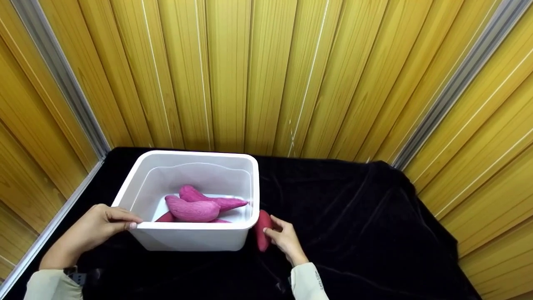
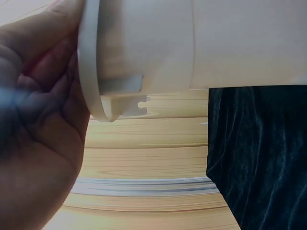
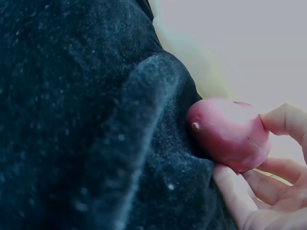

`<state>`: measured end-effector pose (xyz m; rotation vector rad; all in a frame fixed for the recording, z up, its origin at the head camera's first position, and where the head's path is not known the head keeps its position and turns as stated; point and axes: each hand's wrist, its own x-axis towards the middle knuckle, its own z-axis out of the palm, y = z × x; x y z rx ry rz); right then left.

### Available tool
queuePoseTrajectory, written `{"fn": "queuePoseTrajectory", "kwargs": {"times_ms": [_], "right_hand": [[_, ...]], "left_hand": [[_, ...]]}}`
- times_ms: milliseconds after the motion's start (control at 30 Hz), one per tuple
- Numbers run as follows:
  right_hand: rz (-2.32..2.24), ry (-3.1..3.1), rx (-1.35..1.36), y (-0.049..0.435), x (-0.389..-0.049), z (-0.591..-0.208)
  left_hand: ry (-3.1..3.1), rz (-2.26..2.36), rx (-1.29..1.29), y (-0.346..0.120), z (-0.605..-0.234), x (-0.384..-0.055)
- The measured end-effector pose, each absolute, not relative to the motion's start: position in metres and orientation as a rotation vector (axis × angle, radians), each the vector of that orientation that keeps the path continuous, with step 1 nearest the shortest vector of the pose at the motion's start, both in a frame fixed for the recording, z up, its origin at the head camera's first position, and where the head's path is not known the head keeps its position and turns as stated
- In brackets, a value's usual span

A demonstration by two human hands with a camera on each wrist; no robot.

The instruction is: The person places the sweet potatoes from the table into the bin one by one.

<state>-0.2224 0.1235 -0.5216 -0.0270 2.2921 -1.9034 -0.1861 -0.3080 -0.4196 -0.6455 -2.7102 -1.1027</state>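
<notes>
A white plastic bin [image 1: 195, 237] stands on the black cloth, left of the middle. Inside lie several sweet potatoes, among them a bright purple-pink one [image 1: 193, 209] and a tapered one [image 1: 227, 203] behind it. My left hand [image 1: 104, 223] pinches the bin's near left corner, thumb and fingers at the rim [image 2: 88, 57]. Just outside the bin's right wall, my right hand [image 1: 285, 239] grips a darker red sweet potato [image 1: 262, 231] between thumb and fingers. In the right wrist view, that sweet potato [image 3: 230, 134] shows its rounded end, close against the cloth and beside the bin.
Black velvet cloth [image 1: 354, 233] covers the surface, with folds spreading to the right. Yellow wood-patterned panels [image 1: 270, 75] rise behind and on both sides, with grey metal strips [image 1: 449, 83] at the corners.
</notes>
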Motion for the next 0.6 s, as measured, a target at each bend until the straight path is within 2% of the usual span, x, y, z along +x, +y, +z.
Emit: {"fn": "queuePoseTrajectory", "kwargs": {"times_ms": [233, 600], "right_hand": [[-1.949, 2.271, 0.009, 0.129, -0.238, -0.557], [-1.974, 2.245, 0.057, 0.130, -0.234, -0.556]], "left_hand": [[-2.736, -1.096, -0.618, -0.308, -0.419, -0.188], [-2.730, -1.110, -0.635, -0.308, -0.420, -0.188]]}}
